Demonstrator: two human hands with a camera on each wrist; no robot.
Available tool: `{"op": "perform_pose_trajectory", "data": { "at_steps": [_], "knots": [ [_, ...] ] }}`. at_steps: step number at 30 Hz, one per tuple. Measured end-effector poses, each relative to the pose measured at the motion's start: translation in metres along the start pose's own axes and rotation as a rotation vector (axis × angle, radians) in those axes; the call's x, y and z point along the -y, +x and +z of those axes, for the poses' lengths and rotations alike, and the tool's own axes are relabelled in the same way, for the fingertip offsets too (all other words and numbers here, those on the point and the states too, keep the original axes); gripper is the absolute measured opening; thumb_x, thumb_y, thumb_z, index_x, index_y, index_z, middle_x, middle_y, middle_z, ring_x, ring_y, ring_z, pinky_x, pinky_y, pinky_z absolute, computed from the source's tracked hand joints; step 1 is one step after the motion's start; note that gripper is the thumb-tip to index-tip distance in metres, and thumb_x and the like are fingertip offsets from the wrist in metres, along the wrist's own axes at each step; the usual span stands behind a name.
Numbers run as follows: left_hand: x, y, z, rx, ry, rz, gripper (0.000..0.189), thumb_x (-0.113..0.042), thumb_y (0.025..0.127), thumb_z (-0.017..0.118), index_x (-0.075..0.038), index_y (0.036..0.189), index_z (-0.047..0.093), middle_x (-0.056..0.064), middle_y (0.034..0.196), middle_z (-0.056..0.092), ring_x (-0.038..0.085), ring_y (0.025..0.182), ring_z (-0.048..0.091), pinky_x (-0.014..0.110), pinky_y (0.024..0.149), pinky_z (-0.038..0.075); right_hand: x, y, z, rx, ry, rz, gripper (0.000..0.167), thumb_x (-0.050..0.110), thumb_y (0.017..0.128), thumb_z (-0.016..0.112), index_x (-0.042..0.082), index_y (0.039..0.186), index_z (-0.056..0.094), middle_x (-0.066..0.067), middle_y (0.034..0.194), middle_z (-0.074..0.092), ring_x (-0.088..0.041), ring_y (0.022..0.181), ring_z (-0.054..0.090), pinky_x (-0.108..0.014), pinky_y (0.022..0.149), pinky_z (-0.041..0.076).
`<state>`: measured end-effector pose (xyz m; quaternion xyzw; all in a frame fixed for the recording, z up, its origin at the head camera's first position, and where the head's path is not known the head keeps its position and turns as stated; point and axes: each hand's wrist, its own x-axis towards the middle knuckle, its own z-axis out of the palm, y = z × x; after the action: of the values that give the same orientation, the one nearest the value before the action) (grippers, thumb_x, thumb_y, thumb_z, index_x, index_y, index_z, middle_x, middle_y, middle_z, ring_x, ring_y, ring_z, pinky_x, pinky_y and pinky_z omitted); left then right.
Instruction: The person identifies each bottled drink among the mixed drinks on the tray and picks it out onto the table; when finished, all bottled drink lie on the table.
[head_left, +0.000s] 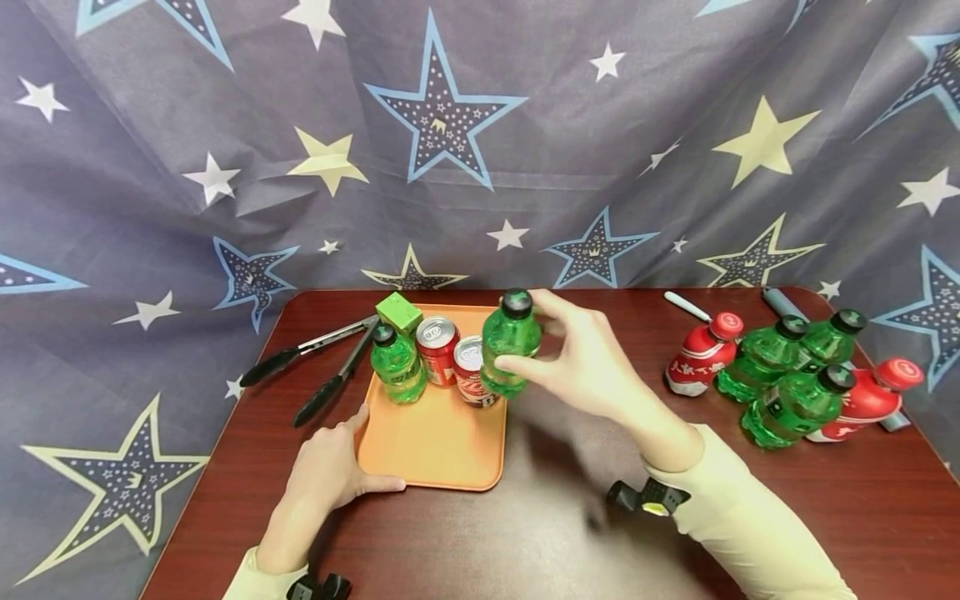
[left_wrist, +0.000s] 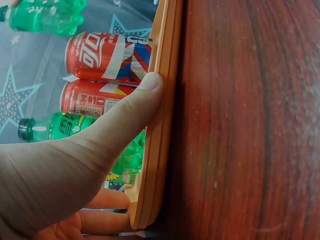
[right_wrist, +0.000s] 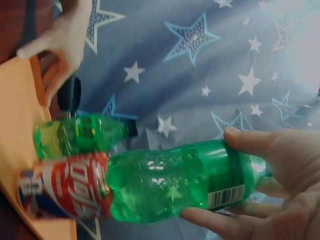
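Note:
My right hand (head_left: 592,358) grips a green soda bottle (head_left: 512,342) with a black cap, fingers and thumb around its upper part. The bottle is raised over the right side of an orange tray (head_left: 435,450), overlapping a red soda can (head_left: 471,379) in the head view. My left hand (head_left: 330,467) holds the tray's near left corner, thumb along the front rim (left_wrist: 155,115) and fingers at the left side. Upright on the tray stand a second red can (head_left: 438,354), another green bottle (head_left: 397,367) and, behind that, a bright green box (head_left: 399,312).
Black-handled tongs (head_left: 330,358) lie spread left of the tray. At the right stand several more green bottles (head_left: 795,408) and two red-wrapped bottles (head_left: 697,358). A white-handled utensil (head_left: 686,306) and a grey-blue handled one (head_left: 783,304) lie behind them. A star-patterned cloth (head_left: 525,208) hangs along the back.

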<state>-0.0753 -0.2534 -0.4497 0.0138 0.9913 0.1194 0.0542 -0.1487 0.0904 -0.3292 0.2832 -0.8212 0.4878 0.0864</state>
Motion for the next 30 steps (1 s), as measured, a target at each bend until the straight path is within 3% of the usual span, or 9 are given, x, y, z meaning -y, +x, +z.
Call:
{"op": "perform_pose_trajectory", "data": {
  "at_steps": [8, 16, 22, 25, 30],
  "knots": [
    [-0.001, 0.001, -0.001, 0.019, -0.005, -0.006, 0.137, -0.076, 0.055, 0.093, 0.007, 0.154, 0.048, 0.037, 0.127, 0.069, 0.051, 0.104, 0.072, 0.062, 0.086, 0.058, -0.014, -0.009, -0.032, -0.062, -0.132, 0.011, 0.052, 0.018, 0.081, 0.095, 0.015, 0.126, 0.070, 0.000, 0.106, 0.080, -0.017, 0.096, 0.081, -0.032, 0.073, 0.065],
    [0.000, 0.000, -0.001, 0.016, -0.006, -0.004, 0.136, -0.077, 0.056, 0.093, 0.006, 0.154, 0.048, 0.037, 0.127, 0.069, 0.051, 0.104, 0.072, 0.062, 0.088, 0.058, -0.027, -0.021, -0.060, -0.128, -0.286, -0.003, 0.048, 0.021, 0.080, 0.096, 0.017, 0.120, 0.071, 0.001, 0.097, 0.083, -0.018, 0.091, 0.083, -0.019, 0.080, 0.053],
    [0.000, 0.000, 0.000, 0.007, -0.001, 0.002, 0.135, -0.077, 0.056, 0.093, 0.006, 0.154, 0.049, 0.037, 0.126, 0.070, 0.050, 0.104, 0.072, 0.061, 0.087, 0.058, -0.034, -0.034, -0.079, -0.168, -0.330, 0.038, 0.052, 0.021, 0.078, 0.097, 0.018, 0.123, 0.073, -0.002, 0.104, 0.083, -0.024, 0.095, 0.083, -0.014, 0.083, 0.048],
    [0.001, 0.000, 0.001, 0.001, 0.004, 0.007, 0.134, -0.076, 0.057, 0.093, 0.005, 0.154, 0.049, 0.037, 0.125, 0.070, 0.050, 0.103, 0.073, 0.061, 0.087, 0.059, -0.039, -0.042, -0.088, -0.200, -0.361, 0.051, 0.053, 0.020, 0.077, 0.098, 0.019, 0.124, 0.073, -0.001, 0.102, 0.082, -0.013, 0.089, 0.081, -0.015, 0.079, 0.046],
    [0.000, 0.000, 0.001, -0.001, 0.004, 0.007, 0.134, -0.075, 0.057, 0.093, 0.006, 0.154, 0.050, 0.037, 0.125, 0.070, 0.050, 0.104, 0.073, 0.061, 0.087, 0.058, -0.047, -0.055, -0.101, -0.234, -0.377, 0.092, 0.052, 0.018, 0.077, 0.097, 0.020, 0.124, 0.073, 0.001, 0.100, 0.080, 0.022, 0.083, 0.064, -0.010, 0.067, 0.046]
  ]
}}
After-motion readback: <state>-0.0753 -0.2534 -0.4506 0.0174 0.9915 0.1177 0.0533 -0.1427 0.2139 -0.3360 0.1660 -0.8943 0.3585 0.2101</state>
